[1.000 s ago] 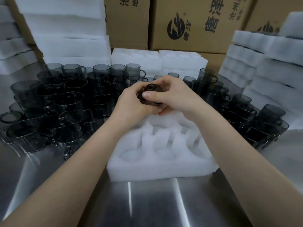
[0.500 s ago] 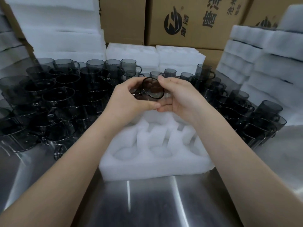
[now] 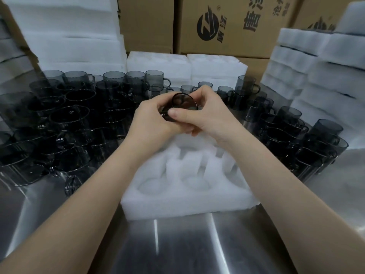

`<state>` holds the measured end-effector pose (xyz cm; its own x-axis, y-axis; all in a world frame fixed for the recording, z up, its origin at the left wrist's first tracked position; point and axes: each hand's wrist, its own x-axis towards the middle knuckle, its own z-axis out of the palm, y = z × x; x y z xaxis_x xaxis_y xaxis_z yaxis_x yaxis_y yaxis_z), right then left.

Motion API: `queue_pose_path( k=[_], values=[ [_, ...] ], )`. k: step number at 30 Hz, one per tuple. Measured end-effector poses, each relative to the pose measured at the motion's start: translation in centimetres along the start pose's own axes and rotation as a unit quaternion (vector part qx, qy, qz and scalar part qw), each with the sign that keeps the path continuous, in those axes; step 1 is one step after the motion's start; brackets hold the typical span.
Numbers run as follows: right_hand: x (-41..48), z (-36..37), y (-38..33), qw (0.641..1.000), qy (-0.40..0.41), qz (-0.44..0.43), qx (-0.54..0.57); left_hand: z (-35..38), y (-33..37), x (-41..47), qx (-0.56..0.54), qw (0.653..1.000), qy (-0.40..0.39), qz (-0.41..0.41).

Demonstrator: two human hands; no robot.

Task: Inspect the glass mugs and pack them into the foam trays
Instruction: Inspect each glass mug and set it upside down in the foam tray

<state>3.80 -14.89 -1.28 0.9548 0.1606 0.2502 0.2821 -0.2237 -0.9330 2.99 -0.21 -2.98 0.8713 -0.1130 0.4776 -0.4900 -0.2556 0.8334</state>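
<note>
A smoky grey glass mug (image 3: 183,103) is held on its side above the far end of a white foam tray (image 3: 177,202), one round end tilted toward me. My left hand (image 3: 152,123) grips it from the left and below. My right hand (image 3: 207,113) holds it from the right, its thumb lying across the front of the glass. The tray's round pockets nearest me hold nothing; its far pockets are hidden behind my hands.
Many grey mugs (image 3: 65,123) are stacked on the left and more mugs (image 3: 286,131) on the right of the steel table (image 3: 187,248). Foam tray stacks (image 3: 320,76) rise at right and left, with cardboard boxes (image 3: 227,24) behind.
Both hands have turned the mug between them, and its round end now tilts more toward me. The hands stayed over the tray's far end.
</note>
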Motion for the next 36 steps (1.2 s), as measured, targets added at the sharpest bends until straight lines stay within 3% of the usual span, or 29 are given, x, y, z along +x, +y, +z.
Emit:
queue_pose_path(
  k=[5,9,16,21,23,28,36],
  values=[
    [0.1,0.8,-0.3,0.993,0.116,0.002,-0.036,0.3,0.2,-0.3,0.034,0.999,-0.011,0.009],
    [0.3,0.3,-0.4,0.988,0.153,0.018,-0.004,0.3,0.3,-0.4,0.025,1.0,-0.017,0.01],
    [0.1,-0.8,-1.0,0.977,0.053,0.098,0.184,0.0,0.3,-0.5,-0.042,0.998,0.033,0.028],
    [-0.1,-1.3,-0.8,0.963,-0.125,0.093,0.221,-0.1,0.7,-0.5,-0.163,0.986,0.025,0.021],
    [-0.3,-1.5,-0.7,0.956,-0.16,0.059,0.239,0.0,0.6,-0.5,-0.186,0.982,0.013,0.014],
    [-0.1,-1.7,-0.2,0.97,-0.092,-0.002,0.225,-0.2,-0.3,-0.2,-0.173,0.985,0.015,-0.003],
    [0.0,-0.9,0.1,0.994,0.039,-0.014,0.106,-0.1,-0.8,-0.1,-0.121,0.991,-0.047,0.022]
  ],
)
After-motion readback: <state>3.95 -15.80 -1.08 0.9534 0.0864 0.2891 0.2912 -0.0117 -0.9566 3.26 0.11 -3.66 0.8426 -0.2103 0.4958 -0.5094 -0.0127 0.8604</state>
